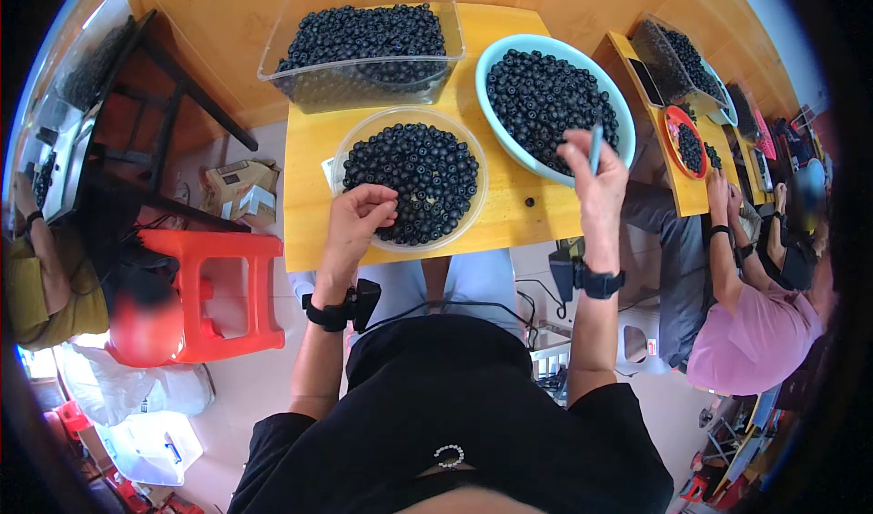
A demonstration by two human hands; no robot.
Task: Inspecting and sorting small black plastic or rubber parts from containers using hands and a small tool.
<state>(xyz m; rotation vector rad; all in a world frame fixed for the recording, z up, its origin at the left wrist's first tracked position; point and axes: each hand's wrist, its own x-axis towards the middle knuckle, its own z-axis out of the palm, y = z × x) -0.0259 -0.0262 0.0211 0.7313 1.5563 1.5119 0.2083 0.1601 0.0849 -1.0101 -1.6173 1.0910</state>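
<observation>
My left hand (362, 214) is over the near-left edge of a clear round tub (338, 164) filled with small black beads (418, 164). Its thumb and fingers are pinched together, and whatever they hold is too small or hidden to tell. My right hand (598, 178) is raised over the near-right rim of a pale turquoise basin (496, 146), which holds many more black beads (546, 100). Between its fingers stands a slim grey-blue stick (596, 149), shaped like a pen. One loose bead (529, 202) lies on the yellow table (496, 219) between tub and basin.
At the table's back left stands a clear rectangular bin (364, 96) of black beads. A red plastic stool (245, 296) is to the left. On the right, co-workers sit at another yellow table (668, 164) with a red dish (671, 137). A dark cable (455, 305) crosses my lap.
</observation>
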